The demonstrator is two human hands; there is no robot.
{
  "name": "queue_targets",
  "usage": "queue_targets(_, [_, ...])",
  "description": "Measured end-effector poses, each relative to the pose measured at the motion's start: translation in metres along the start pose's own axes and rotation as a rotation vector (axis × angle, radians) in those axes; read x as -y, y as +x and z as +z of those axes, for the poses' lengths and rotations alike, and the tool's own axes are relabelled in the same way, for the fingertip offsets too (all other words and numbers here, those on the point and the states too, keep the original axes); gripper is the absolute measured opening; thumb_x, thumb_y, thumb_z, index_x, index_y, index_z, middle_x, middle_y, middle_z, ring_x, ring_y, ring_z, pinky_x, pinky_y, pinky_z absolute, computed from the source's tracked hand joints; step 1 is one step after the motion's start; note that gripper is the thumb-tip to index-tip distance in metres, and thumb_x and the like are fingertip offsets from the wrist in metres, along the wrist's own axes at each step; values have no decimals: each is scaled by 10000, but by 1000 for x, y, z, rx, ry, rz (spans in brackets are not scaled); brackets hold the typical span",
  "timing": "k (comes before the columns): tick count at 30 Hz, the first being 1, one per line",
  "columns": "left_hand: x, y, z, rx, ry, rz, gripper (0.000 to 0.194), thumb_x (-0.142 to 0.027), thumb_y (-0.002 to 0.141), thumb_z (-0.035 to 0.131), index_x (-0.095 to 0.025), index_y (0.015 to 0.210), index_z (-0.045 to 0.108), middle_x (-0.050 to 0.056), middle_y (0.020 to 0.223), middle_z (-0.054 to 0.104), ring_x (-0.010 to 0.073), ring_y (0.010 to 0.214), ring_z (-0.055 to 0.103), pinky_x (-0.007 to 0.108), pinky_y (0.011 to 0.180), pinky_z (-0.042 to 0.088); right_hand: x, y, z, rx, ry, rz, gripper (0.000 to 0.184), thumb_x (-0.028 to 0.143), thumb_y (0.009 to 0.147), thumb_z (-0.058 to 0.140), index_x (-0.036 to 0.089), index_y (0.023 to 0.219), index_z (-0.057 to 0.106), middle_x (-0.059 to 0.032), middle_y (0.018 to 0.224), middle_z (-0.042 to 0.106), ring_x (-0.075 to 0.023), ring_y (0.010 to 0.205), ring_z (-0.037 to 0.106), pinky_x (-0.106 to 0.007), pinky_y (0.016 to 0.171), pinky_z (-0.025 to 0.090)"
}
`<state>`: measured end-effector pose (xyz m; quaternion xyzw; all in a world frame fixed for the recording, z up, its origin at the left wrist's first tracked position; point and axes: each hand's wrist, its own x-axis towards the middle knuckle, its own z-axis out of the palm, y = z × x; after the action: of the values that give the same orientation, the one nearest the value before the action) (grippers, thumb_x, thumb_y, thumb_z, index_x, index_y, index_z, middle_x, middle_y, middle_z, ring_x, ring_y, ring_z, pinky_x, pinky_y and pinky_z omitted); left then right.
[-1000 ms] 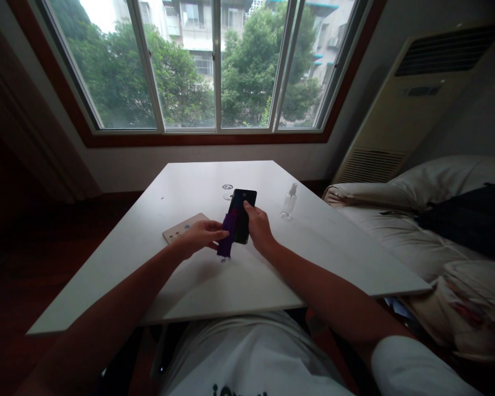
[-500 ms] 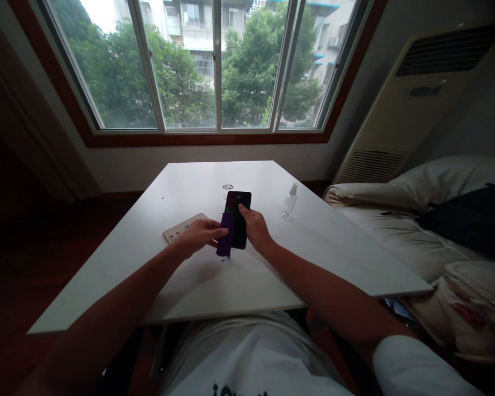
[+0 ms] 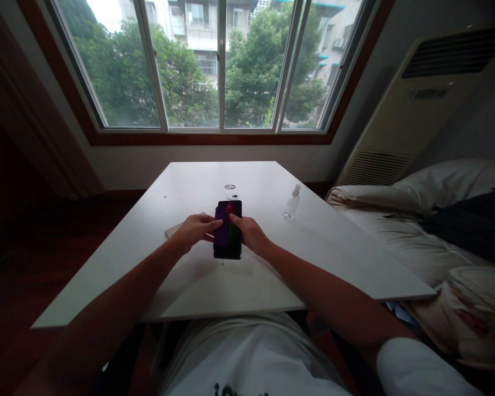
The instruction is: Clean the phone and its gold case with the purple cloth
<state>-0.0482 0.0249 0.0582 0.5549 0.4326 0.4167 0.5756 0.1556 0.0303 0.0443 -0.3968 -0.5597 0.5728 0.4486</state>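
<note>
A black smartphone (image 3: 235,242) is held upright above the table, faint red and green tints on its glossy face. My right hand (image 3: 253,236) grips its right edge, the thumb lying over that face. Against the phone's left part lies a purple cloth (image 3: 220,234), pinched by my left hand (image 3: 196,231) with the thumb in front. The fingers behind the cloth and phone are mostly hidden. Partly covered by my left hand, a flat beige item (image 3: 172,230) rests on the table; I cannot tell its kind.
On the white table (image 3: 272,286) stands a clear spray bottle (image 3: 291,203) to the right. Two small round items (image 3: 230,187) lie beyond the phone. A small dark speck (image 3: 164,196) is at the left. A cream sofa (image 3: 375,220) adjoins the right side.
The phone has come lower and slightly left. The purple cloth has moved up and now overlaps the phone's left part instead of hanging past its edge. Both hands remain closed.
</note>
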Motion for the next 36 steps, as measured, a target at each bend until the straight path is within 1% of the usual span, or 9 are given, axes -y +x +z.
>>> queue_targets(3, [1,1,-1,-10,-45,18,515,-513,732,847,-86,992,718,151,972,742,243,839,722,378,761,601,7,-5,5,42,43,51,513,635,813,686,123,772,681,-2,546,558,-105,464,434,-247,453,326])
queue_targets(6, [1,2,-1,-16,-90,20,513,-491,762,834,-82,1047,712,154,1000,740,228,853,718,355,770,599,16,-11,10,73,29,72,500,625,808,688,138,701,651,21,458,475,-96,420,376,-251,429,298])
queue_targets(9, [0,2,0,-23,-146,14,488,-459,773,836,-80,1050,702,149,999,737,216,845,715,343,770,603,22,-14,12,114,14,88,508,635,800,683,145,675,632,22,440,460,-90,401,350,-252,410,264])
queue_targets(17, [2,5,-2,-43,-230,15,465,-442,796,824,-82,1054,684,150,995,734,196,837,714,338,793,604,17,-13,9,187,-45,97,548,676,810,652,158,643,591,30,438,442,-78,373,318,-257,381,158])
queue_targets(22, [0,5,0,-74,-251,8,443,-442,795,823,-89,1022,681,137,969,735,184,803,711,309,751,592,16,-15,12,168,-75,71,565,694,823,623,173,613,561,32,425,432,-82,370,316,-256,373,161])
queue_targets(26, [-5,1,3,-73,-228,9,415,-464,813,798,-105,978,674,85,800,709,169,717,690,260,654,557,18,-17,16,115,-75,61,563,697,826,614,169,632,584,25,432,458,-88,381,320,-254,375,185])
queue_targets(29, [-7,-1,4,-53,-224,7,396,-462,824,784,-111,967,672,65,741,686,161,678,670,248,617,538,19,-17,17,111,-70,61,580,710,832,594,164,636,595,27,445,462,-85,380,325,-253,377,187])
queue_targets(33, [-5,1,4,-54,-222,-9,371,-439,836,770,-108,979,679,72,787,698,139,654,648,236,601,530,18,-17,15,107,-86,49,594,724,844,571,166,645,602,33,446,457,-88,380,337,-254,376,192])
queue_targets(36, [-2,3,4,-56,-225,-10,393,-469,839,760,-111,982,684,87,847,709,134,662,648,223,582,519,17,-17,15,99,-102,41,600,733,844,569,169,640,594,34,438,450,-94,381,351,-253,374,202])
